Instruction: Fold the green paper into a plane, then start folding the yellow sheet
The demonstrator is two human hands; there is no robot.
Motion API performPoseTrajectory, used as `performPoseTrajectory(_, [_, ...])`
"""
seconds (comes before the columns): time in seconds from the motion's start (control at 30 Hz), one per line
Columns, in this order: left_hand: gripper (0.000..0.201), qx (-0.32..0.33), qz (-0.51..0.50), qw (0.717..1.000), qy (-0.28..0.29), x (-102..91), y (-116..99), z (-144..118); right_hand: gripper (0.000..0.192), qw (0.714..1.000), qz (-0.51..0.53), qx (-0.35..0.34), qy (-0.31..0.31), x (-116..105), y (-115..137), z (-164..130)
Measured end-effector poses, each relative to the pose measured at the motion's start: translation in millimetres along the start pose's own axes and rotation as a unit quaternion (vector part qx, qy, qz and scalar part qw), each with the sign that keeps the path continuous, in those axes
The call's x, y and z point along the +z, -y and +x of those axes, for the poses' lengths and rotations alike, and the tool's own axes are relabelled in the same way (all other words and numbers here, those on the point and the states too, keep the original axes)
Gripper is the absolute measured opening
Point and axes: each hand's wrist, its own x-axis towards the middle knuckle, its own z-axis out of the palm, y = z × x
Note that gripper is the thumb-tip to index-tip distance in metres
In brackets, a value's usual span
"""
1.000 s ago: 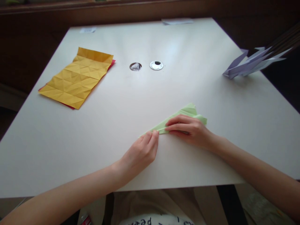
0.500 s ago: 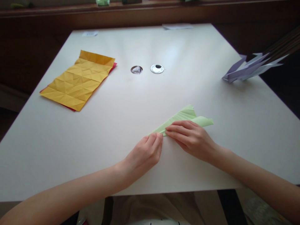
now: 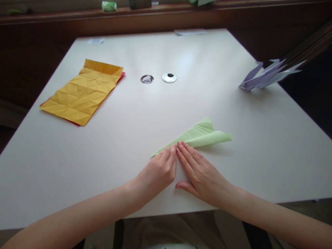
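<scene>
Green paper [image 3: 199, 132] lies near the front edge of the table [image 3: 116, 148], narrow tip leftward, loose flaps spreading right. The left hand [image 3: 162, 165] pinches its lower edge with bunched fingers, the thumb hidden from view; the right hand [image 3: 201, 174] lies flattened beside it, fingertips on the fold, thumb spread. Pinning the tip and pressing rightward evenly should keep the crease straight. White surface stretches from the paper to the yellow sheet [image 3: 84, 88]; the lilac model [image 3: 255, 80] stands well apart by the right edge.
</scene>
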Motion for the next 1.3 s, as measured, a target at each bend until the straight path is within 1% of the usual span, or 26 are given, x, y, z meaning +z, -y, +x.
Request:
performPoseTrajectory(0.07, [0.04,0.001,-0.004,1.0,0.005,-1.6,0.3,0.2,0.082,1.0,0.009,0.003,0.011,-0.9,0.8,-0.8])
performPoseTrajectory(0.2, [0.042,-0.009,-0.024,1.0,0.014,0.2,-1.4,-4.4,0.082,1.0,0.02,0.014,0.019,-2.6,2.5,-0.8])
performPoseTrajectory(0.3, [0.043,-0.018,-0.04,0.999,0.013,4.0,-4.1,-9.4,0.082,0.999,0.013,0.034,0.014,-0.8,3.7,-1.6])
performPoseTrajectory(0.4, [0.043,-0.029,-0.051,0.998,0.016,6.1,-5.8,-11.8,0.083,0.998,-0.012,0.054,-0.003,1.7,2.1,-6.1])
performPoseTrajectory(0.53, [0.043,-0.035,-0.059,0.997,0.02,5.4,-5.5,-11.8,0.081,0.993,-0.063,0.1,-0.014,0.7,-9.4,-19.4])
performPoseTrajectory(0.67, [0.043,-0.027,-0.058,0.998,0.022,3.2,-4.0,-11.5,0.079,0.985,-0.094,0.145,-0.026,-5.7,-26.2,-32.9])
performPoseTrajectory(0.73, [0.043,-0.02,-0.055,0.998,0.024,2.1,-3.2,-11.4,0.077,0.982,-0.101,0.156,-0.022,-10.2,-30.6,-34.7])
performPoseTrajectory(0.8, [0.043,-0.016,-0.054,0.998,0.026,1.5,-2.8,-11.3,0.075,0.981,-0.103,0.161,-0.013,-14.2,-29.7,-31.5])
performPoseTrajectory(0.87, [0.043,-0.02,-0.059,0.998,0.027,1.8,-2.9,-11.4,0.074,0.983,-0.095,0.155,-0.009,-16.5,-24.0,-23.6])
performPoseTrajectory(0.9, [0.043,-0.023,-0.063,0.997,0.026,2.3,-3.2,-11.5,0.073,0.987,-0.086,0.135,-0.002,-16.7,-20.0,-18.5])
performPoseTrajectory(1.0, [0.045,-0.026,-0.069,0.997,0.017,4.4,-4.8,-11.7,0.071,0.998,-0.034,0.049,0.023,-14.0,-8.5,-3.6])
performPoseTrajectory(1.07, [0.046,-0.024,-0.065,0.998,0.012,5.3,-5.9,-11.7,0.076,0.999,-0.002,0.021,0.032,-10.9,-4.5,2.7])
performPoseTrajectory(1.17, [0.046,-0.023,-0.055,0.998,0.017,4.4,-7.0,-11.6,0.083,0.999,0.02,0.009,0.027,-7.5,-6.0,2.9])
performPoseTrajectory(1.3, [0.045,-0.024,-0.042,0.999,0.024,2.4,-7.1,-11.8,0.086,0.999,-0.008,0.035,0.023,-7.1,-20.3,-10.4])
